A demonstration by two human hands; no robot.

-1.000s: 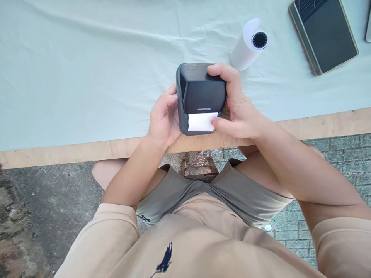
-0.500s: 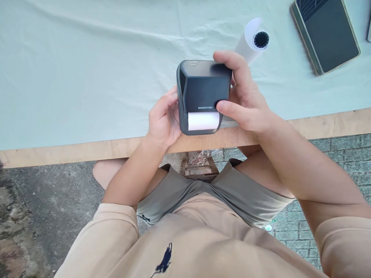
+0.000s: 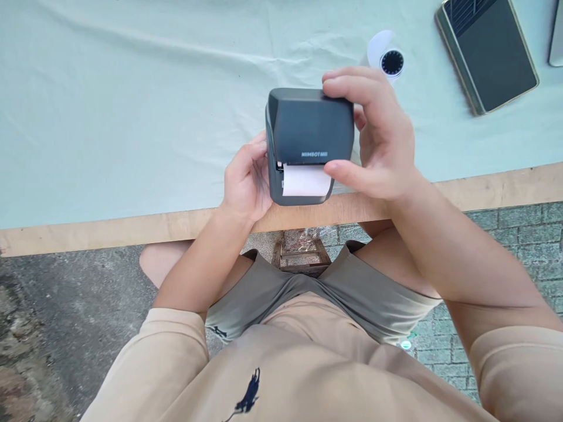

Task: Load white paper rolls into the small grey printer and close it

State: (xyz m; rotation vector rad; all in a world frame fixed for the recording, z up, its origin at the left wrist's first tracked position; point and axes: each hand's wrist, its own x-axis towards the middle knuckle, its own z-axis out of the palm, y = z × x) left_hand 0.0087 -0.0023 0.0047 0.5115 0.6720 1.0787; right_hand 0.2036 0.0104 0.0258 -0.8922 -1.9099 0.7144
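A dark label printer (image 3: 313,126) marked NIIMBOT is held above the table's front edge. White label paper (image 3: 305,180) sticks out under its lid, and a narrow gap shows inner parts at the front left. My left hand (image 3: 247,181) grips the printer's left side, most of its fingers hidden behind the body. My right hand (image 3: 380,132) spans the lid at the right, thumb at its front edge and fingertips at the top rear corner. Behind that hand stands a white paper roll (image 3: 379,47) with a dark core, partly covered by the fingers.
A foldable phone or tablet in a case (image 3: 497,58) lies on the pale green cloth (image 3: 132,117) at the far right. The edge of another device (image 3: 556,41) shows beside it. A wooden table edge (image 3: 109,230) runs above my lap, with a wooden stool (image 3: 301,258) below.
The printer's lid has lifted a little at the front, exposing inner parts and more of the paper. My right hand has shifted slightly up with it; my left hand stays almost still.
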